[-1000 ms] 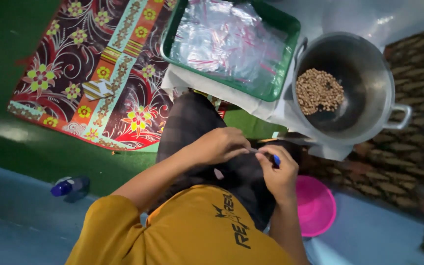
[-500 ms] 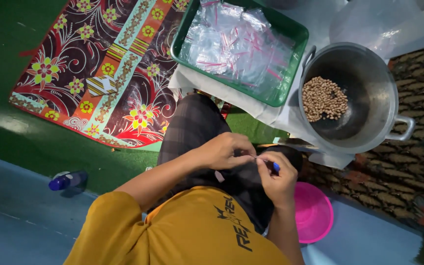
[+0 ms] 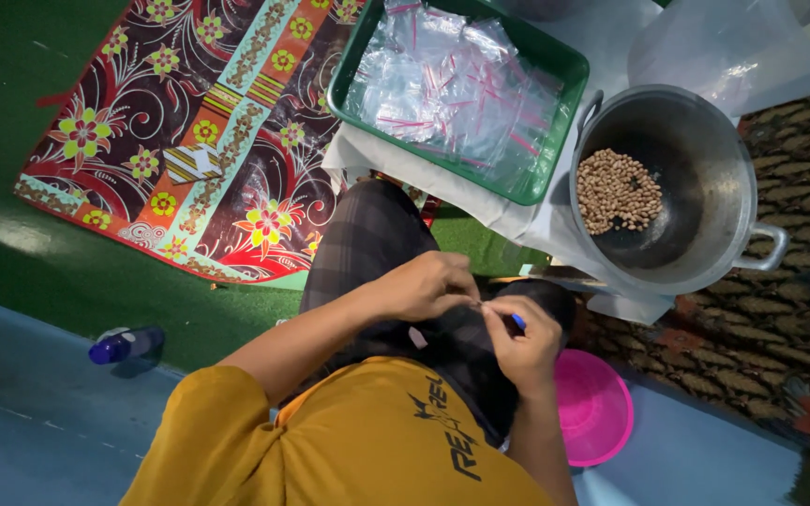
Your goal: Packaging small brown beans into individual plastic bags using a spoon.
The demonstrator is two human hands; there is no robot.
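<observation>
Left hand [image 3: 421,286] and right hand [image 3: 519,345] meet over the lap, fingertips pinching a small item with a blue tip [image 3: 517,321]; its kind is unclear. Metal pot [image 3: 733,201] holds few peanuts [image 3: 618,190]. Green tray [image 3: 555,70] carries many empty clear bags [image 3: 452,80], so much seems left.

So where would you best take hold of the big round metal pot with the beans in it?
By the loop handle on the round metal pot, coming from its right side: it juts clear of the rim there. The opposite handle is crowded by the green plastic tray.
</observation>
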